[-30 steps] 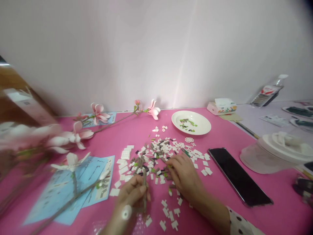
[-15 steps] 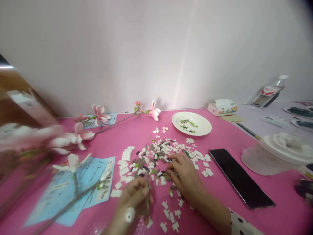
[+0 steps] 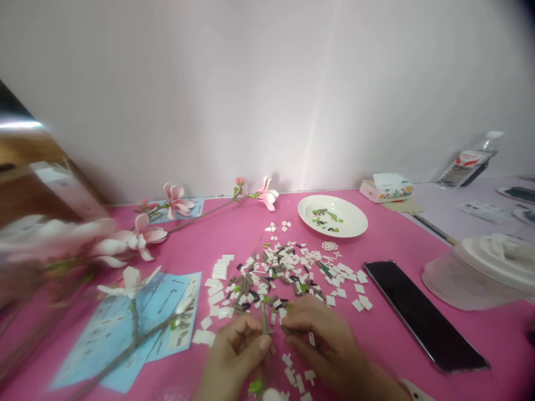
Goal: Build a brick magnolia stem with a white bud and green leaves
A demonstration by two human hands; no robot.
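My left hand [image 3: 240, 353] is closed on a grey-brown stick of joined bricks [image 3: 264, 320] that stands up between thumb and fingers. Close beside it on the right, my right hand [image 3: 324, 340] pinches a small dark piece at its fingertips, near the stick but apart from it. Beyond both hands spreads a heap of loose white, brown, green and black pieces [image 3: 288, 267] on the pink table. A green leaf piece [image 3: 256, 385] shows below my left hand.
Blue instruction sheets [image 3: 125, 328] lie at the left under a brick branch with a white flower [image 3: 132, 281]. Pink blossoms [image 3: 62, 239] stand further left. A white plate [image 3: 307, 220] holds green pieces. A black phone [image 3: 422, 314], a lidded tub [image 3: 451, 273] and a tissue pack [image 3: 387, 187] are at the right.
My right hand has left the heap and come in toward my left hand, now with a small piece in its fingertips. The stick in my left hand has turned. The view has shifted slightly.
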